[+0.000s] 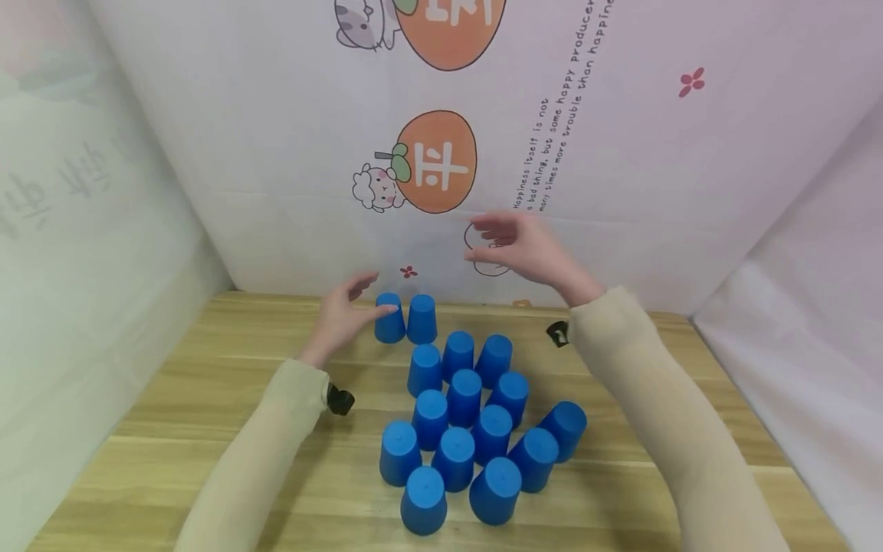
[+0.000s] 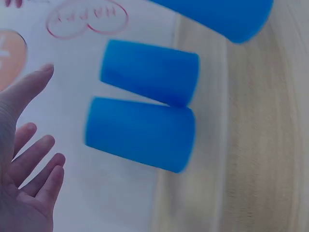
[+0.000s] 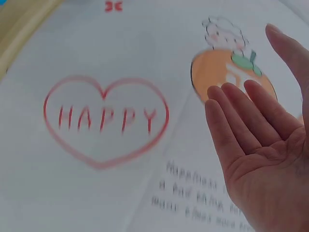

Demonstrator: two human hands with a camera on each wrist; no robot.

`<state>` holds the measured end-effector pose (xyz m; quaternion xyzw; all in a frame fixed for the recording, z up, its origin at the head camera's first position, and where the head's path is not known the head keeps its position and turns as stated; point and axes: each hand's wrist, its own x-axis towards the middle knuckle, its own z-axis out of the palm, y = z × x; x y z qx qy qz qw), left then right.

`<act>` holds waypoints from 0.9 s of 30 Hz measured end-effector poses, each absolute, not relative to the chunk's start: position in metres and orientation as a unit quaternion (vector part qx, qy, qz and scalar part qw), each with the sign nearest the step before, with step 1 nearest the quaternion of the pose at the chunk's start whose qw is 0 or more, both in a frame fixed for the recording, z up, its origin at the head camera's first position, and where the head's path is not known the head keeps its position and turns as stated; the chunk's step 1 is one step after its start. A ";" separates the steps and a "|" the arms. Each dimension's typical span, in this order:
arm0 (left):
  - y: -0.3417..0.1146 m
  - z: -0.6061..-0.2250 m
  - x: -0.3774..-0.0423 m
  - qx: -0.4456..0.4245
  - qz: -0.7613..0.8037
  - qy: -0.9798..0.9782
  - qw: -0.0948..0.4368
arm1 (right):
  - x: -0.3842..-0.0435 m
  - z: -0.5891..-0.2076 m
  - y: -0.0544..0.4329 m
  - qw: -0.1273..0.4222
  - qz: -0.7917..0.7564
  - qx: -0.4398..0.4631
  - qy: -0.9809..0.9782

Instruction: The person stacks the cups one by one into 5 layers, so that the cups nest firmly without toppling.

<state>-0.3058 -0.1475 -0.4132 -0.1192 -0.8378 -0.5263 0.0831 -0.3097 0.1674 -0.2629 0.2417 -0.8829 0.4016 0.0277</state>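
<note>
Upside-down blue cups stand on the wooden table in the head view. At the back left, a cup (image 1: 390, 328) stands beside another cup (image 1: 421, 323). My left hand (image 1: 343, 316) is just left of this pair, thumb and fingers spread, holding nothing. The thumb overlaps the left cup in the head view, but the left wrist view shows the hand (image 2: 31, 164) apart from both cups. My right hand (image 1: 527, 247) hovers above the table's back part, before the printed cloth. In the right wrist view its palm (image 3: 265, 154) is bare, fingers loosely extended.
Several more upturned cups (image 1: 466, 399) form a loose cluster toward the front middle, some touching or overlapping in view. A white printed cloth (image 1: 290, 153) hangs behind the table (image 1: 186, 383), with white cloth at both sides. A black strap piece (image 1: 339, 399) sits at the left cuff.
</note>
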 end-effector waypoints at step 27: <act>-0.107 -0.443 -0.241 -0.211 -0.484 -0.849 -0.026 | -0.255 -0.379 0.253 -0.041 0.360 0.213 -0.907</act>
